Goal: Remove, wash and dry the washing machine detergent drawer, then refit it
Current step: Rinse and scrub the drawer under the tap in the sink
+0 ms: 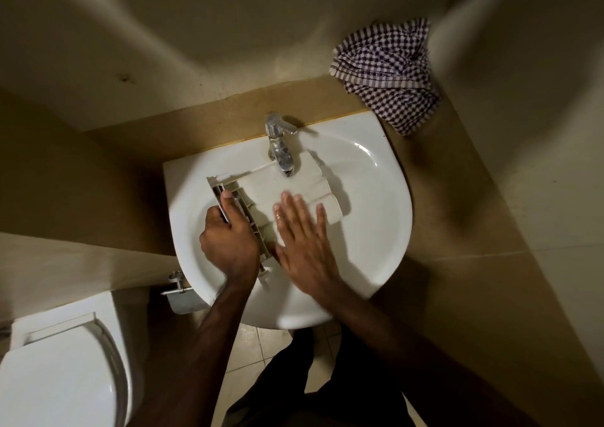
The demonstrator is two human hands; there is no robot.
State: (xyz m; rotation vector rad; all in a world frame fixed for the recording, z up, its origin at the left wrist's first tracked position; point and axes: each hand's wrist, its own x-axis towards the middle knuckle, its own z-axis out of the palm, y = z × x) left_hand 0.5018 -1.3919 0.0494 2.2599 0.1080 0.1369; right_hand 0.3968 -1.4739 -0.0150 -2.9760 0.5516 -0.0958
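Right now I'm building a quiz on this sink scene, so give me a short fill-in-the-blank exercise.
1. The detergent drawer lies in the ____ under the tap.
2. The left hand grips the drawer's ____ panel.
3. The right hand lies ____ on the drawer.
4. The checked cloth sits at the sink's far ____ side.

Missing words: sink; front; flat; right

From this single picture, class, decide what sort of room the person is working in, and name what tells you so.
Most likely a small bathroom. A white washbasin with a chrome tap is fixed against the wall, a toilet stands beside it, and a checked towel lies on the ledge behind.
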